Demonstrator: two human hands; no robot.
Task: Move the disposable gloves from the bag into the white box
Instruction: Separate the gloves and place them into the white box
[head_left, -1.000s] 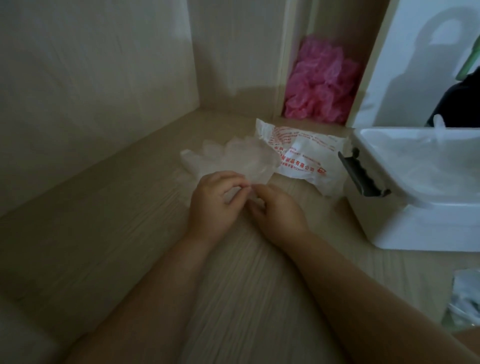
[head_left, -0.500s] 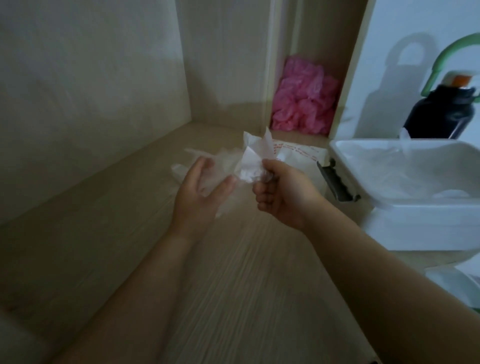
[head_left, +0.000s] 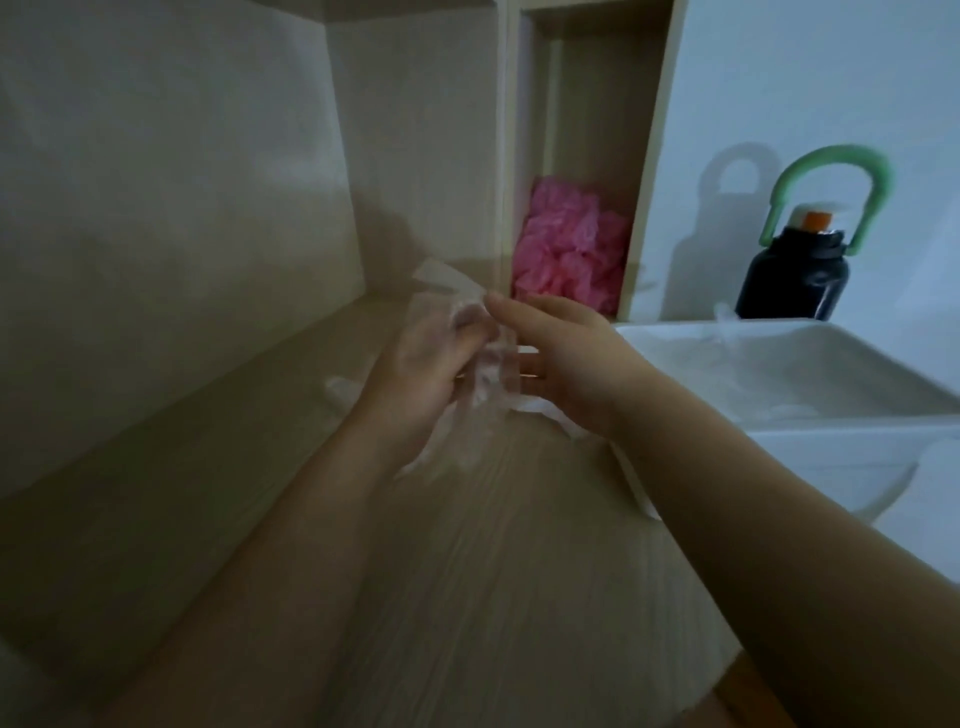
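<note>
— Where is the clear glove (head_left: 488, 379)?

— Up in the air between both hands, above the worktop (head_left: 467, 571) and just left of the white box (head_left: 810, 432). It hangs as a crumpled, see-through film.

— And the fingers?

— The left hand (head_left: 415, 369) shows through the film; its fingers (head_left: 467, 325) are curled in on the glove. The right hand (head_left: 566, 364) has its thumb touching the film's top edge and its fingers laid out behind it. With the blur I cannot tell whether they nip it.

— Anything in the box?

— More clear film lies inside. Bits of white plastic (head_left: 337, 389) peek out on the worktop beneath the hands; bag or gloves, I can't say.

— Behind?

— A pink crumpled heap (head_left: 571, 254) in a niche, and a black bottle (head_left: 795, 280) with a green handle beyond the box.
</note>
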